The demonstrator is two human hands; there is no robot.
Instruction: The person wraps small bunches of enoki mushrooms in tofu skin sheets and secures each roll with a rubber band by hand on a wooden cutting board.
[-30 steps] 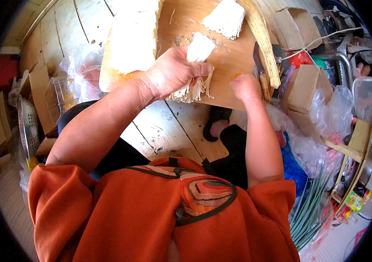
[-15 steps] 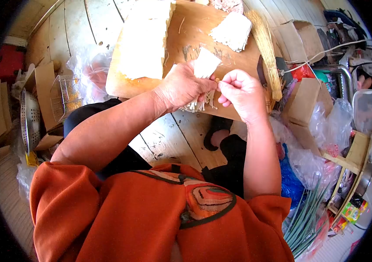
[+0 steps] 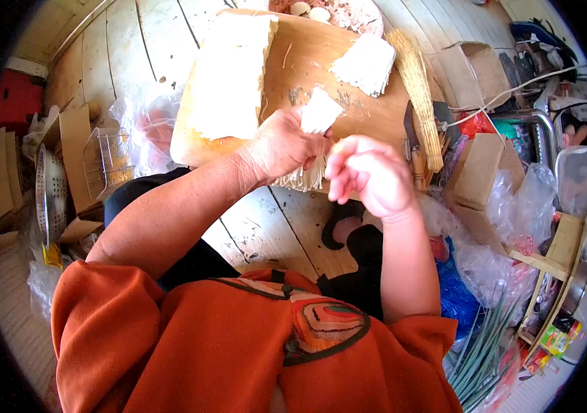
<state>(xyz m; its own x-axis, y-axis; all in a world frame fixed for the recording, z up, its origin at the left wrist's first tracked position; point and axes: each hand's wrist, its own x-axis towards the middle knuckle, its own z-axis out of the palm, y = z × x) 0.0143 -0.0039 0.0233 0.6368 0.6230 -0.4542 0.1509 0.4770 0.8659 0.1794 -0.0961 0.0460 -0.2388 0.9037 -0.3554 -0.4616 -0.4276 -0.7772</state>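
Note:
My left hand (image 3: 283, 146) is closed around a bundle of thin white strips (image 3: 321, 111). The bundle's flat pale end shows above my fingers and loose strip ends hang below. My right hand (image 3: 370, 175) is just right of it, fingers loosely bent and apart, slightly blurred; I see nothing held in it. Both hands are over the near edge of a wooden board (image 3: 300, 65). On the board's left lies a large stack of white sheets (image 3: 231, 79) with ragged edges. A second white bundle (image 3: 366, 65) sits at the upper right.
A straw whisk broom (image 3: 414, 89) lies along the board's right side, near a dark knife blade (image 3: 409, 124). Behind stands a bowl of pinkish food (image 3: 348, 14). Cardboard boxes (image 3: 476, 172) and green onions (image 3: 486, 358) are at right; a metal colander (image 3: 51, 196) stands left.
My right hand has come away from its pinch at the bundle, its fingers loosening and moving slightly downward. My left hand keeps its hold, a little lower in view.

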